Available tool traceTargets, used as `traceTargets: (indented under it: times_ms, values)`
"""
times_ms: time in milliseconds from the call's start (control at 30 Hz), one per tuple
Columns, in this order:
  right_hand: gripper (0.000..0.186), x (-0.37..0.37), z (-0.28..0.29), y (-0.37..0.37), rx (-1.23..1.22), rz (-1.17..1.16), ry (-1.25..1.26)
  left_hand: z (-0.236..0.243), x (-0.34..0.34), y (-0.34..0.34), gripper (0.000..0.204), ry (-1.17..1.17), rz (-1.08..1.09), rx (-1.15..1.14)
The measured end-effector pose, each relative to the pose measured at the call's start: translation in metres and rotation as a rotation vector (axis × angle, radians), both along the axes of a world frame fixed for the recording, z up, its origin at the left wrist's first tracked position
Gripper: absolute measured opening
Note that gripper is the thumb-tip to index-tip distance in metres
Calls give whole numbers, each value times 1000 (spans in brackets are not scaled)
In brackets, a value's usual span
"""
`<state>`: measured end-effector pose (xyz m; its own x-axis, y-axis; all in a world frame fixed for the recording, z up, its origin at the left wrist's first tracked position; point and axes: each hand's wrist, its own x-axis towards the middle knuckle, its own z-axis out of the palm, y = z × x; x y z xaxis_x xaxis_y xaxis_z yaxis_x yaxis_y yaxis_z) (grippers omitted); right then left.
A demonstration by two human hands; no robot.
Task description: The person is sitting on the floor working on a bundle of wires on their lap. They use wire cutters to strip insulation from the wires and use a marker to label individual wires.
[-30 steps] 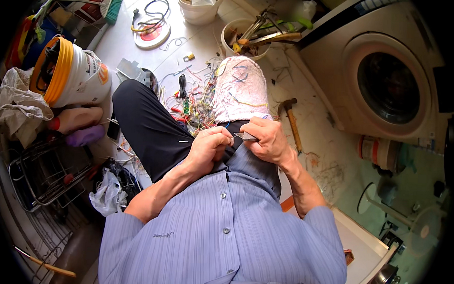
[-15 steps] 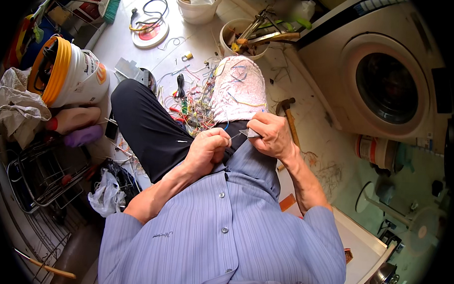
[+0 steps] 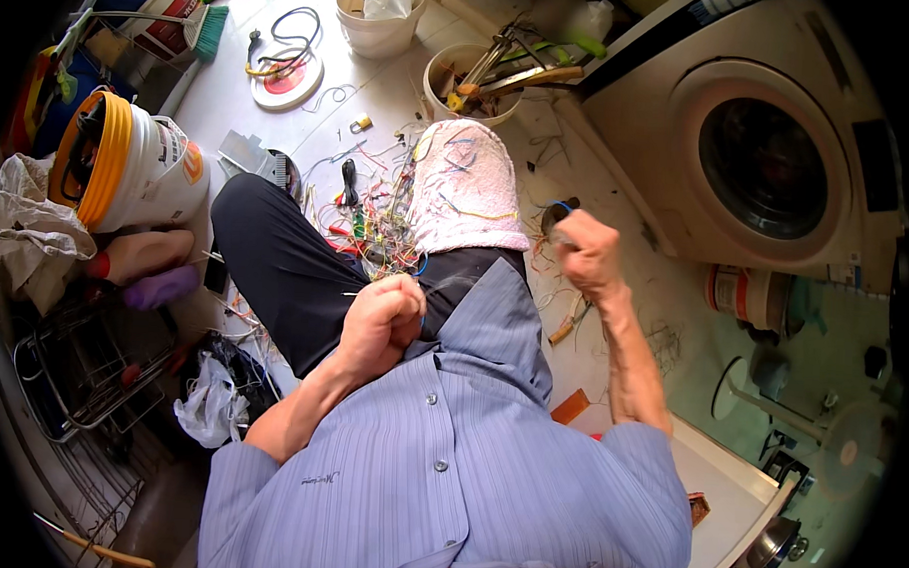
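Note:
My left hand [image 3: 381,317] is closed in front of my lap, thumb pressed against curled fingers. A thin blue wire [image 3: 422,266] stands up beside its fingertips and seems to come out of the grip. Out to the right, over the floor, my right hand [image 3: 588,254] is a slightly blurred fist; what it grips is hidden. A short blue curved strand [image 3: 561,205] shows just above that fist, in front of the hammer's head [image 3: 555,216]. Across my right knee lies a pink cloth [image 3: 465,184] with several loose wire bits on it.
A tangle of coloured wires [image 3: 377,221] covers the floor between my legs. A washing machine [image 3: 699,172] stands at right, and a bucket of tools [image 3: 442,68] ahead. At left are a white-and-yellow bucket [image 3: 168,179] and a wire rack [image 3: 81,371].
My hands were close together over my lap, a thin strand and a small grey blade between them. The right hand has swung away to the right; the left has drawn slightly left and down.

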<state>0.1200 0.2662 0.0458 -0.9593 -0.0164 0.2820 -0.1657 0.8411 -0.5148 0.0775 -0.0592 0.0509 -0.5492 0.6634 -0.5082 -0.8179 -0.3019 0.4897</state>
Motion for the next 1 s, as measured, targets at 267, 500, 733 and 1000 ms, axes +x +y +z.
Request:
traceTargets:
  times_ms: [267,500,733,1000]
  values:
    - [18,7,19,-33,-908,-245,-415,-4,-15,13,9,-167,8,70]
    - [22,3,34,-46,-1063,-190,-607,-6,-21,30,10,-224,11,75]
    - [25,-3,42,-63,-917,-84,-505,6,-25,55,9,-90,-81,-1]
    - [12,-16,35,-55,-1511,-68,-400,-9,-28,50,12,-133,-68,43]
